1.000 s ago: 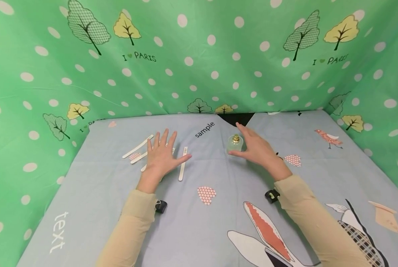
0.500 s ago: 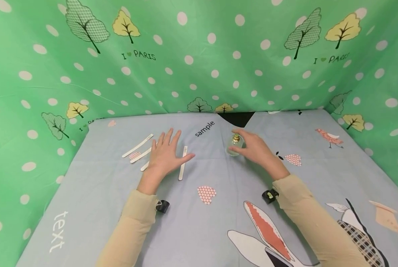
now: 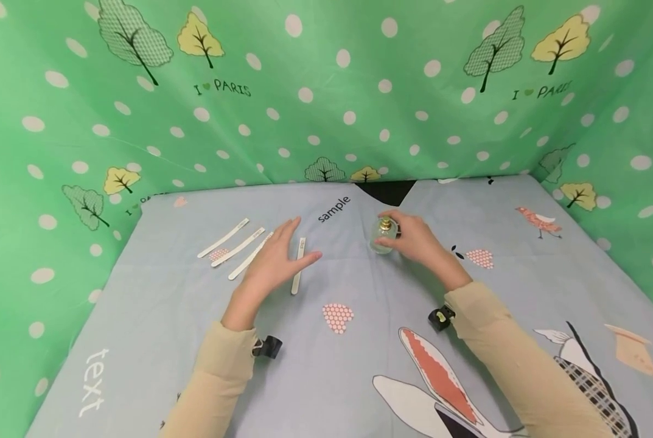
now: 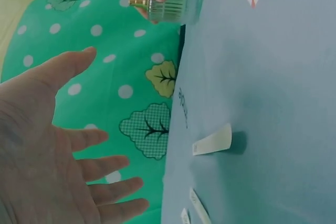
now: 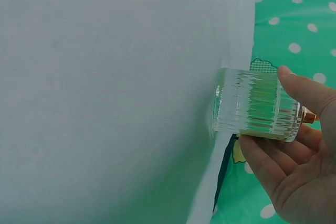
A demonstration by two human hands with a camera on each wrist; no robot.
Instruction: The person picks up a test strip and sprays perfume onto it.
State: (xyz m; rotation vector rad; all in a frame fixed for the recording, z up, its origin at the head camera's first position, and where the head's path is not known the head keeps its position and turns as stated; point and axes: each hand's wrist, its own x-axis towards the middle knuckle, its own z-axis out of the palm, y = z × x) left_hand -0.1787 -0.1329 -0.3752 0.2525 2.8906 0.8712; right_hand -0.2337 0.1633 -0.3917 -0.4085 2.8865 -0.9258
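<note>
On the right of the head view, my right hand (image 3: 416, 242) grips a clear ribbed glass perfume bottle (image 3: 380, 233) with a gold spray top. The thumb lies on one side and the fingers round the other; the bottle (image 5: 254, 103) stands upright at the cloth in the right wrist view. My left hand (image 3: 271, 261) is held over several white paper strips, its fingers extended, thumb out to the side and palm bare in the left wrist view. One strip (image 3: 299, 271) lies beside its thumb; others, such as this strip (image 3: 237, 247), lie slanted to its left, one partly hidden.
A pale blue printed cloth (image 3: 326, 377) covers the table. Behind and at both sides hangs a green dotted curtain (image 3: 282, 121). Small black wrist cameras, like the left camera (image 3: 271, 347), sit under both sleeves.
The right hand's thumb and fingers have closed round the perfume bottle, which stays in place. The left hand has turned and shifted slightly right, uncovering more of the strips.
</note>
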